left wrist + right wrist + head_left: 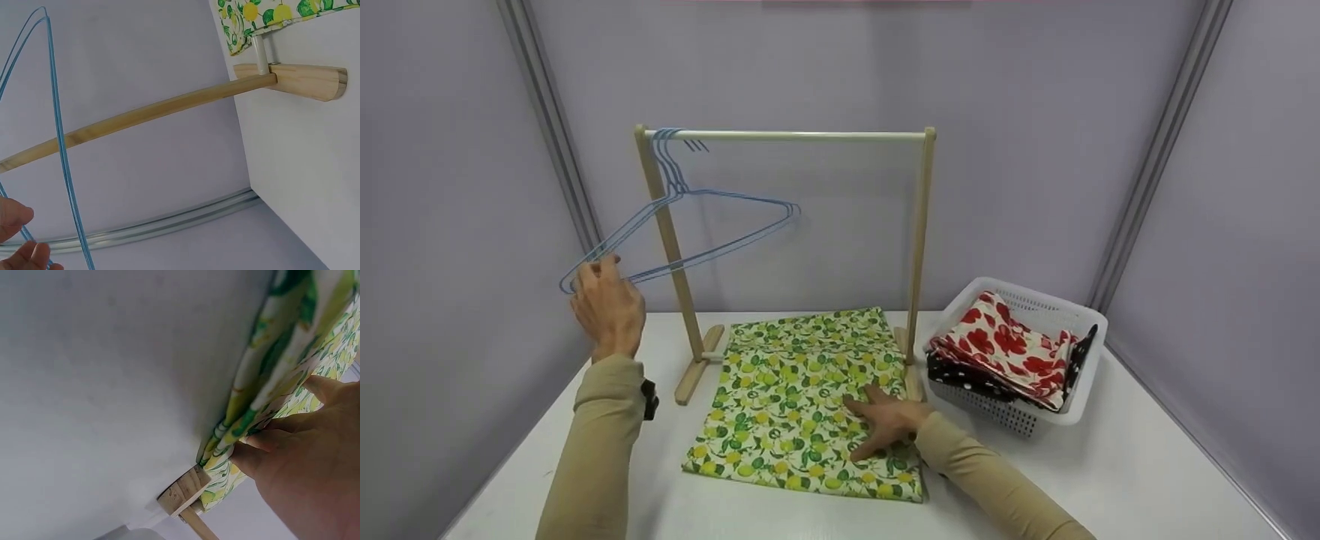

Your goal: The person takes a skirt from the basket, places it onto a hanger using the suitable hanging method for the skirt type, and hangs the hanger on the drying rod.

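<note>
Several blue wire hangers point(742, 196) hang close together at the left end of the rack's white rod point(810, 136). My left hand point(610, 307) grips their lower left corner, with thumb and fingertips at the wire in the left wrist view. Below the rod lies a folded lemon-print cloth point(787, 427), flat on the white table between the rack's feet. Spread fingers of my right hand point(889, 421) rest on the right part of this cloth. From the right wrist view, the stacked layers of the cloth's edge point(247, 405) show beside those fingers.
A white plastic basket point(1089, 390) stands right of the rack, holding a red-flowered cloth point(997, 337) over black dotted fabric point(960, 373). The rack's wooden posts point(922, 247) rise at both sides of the lemon-print cloth. Grey walls enclose the table.
</note>
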`<state>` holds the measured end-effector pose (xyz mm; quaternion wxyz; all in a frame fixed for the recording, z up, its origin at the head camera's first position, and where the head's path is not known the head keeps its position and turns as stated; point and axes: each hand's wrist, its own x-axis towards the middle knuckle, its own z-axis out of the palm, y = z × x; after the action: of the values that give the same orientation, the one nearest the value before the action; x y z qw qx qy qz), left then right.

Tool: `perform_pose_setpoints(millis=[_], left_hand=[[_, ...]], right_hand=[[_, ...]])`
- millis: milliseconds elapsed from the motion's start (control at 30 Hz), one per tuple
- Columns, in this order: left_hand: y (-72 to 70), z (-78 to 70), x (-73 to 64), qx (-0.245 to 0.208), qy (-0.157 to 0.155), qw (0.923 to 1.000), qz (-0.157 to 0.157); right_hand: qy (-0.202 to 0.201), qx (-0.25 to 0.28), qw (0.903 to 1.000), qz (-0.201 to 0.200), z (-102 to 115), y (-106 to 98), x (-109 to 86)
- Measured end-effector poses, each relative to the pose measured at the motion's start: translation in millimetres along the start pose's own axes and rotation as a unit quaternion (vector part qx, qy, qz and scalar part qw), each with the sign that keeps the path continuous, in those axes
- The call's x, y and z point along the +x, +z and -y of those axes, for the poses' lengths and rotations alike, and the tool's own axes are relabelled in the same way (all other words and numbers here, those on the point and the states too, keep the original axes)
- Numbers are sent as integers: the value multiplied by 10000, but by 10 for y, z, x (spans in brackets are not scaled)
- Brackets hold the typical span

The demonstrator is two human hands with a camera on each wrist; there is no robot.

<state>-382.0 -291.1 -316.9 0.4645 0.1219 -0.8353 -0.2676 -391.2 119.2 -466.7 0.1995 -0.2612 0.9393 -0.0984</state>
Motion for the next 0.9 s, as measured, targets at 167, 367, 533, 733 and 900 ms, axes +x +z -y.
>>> perform_pose_setpoints(millis=[167, 367, 533, 733, 900], left_hand=[[-19, 13, 30, 194, 83, 9996, -199], [-34, 47, 43, 201, 67, 9997, 137], [-25, 52, 36, 214, -13, 9991, 373], [-19, 73, 49, 285, -30, 9992, 282], [-39, 99, 71, 383, -136, 9984, 399]], right_hand=[[-34, 5, 10000, -10, 1, 0, 4], [-58, 74, 9999, 36, -4, 0, 10], [-54, 89, 9999, -5, -16, 13, 17], [-33, 110, 9999, -43, -21, 29, 19], [-18, 181, 9998, -49, -22, 25, 9]])
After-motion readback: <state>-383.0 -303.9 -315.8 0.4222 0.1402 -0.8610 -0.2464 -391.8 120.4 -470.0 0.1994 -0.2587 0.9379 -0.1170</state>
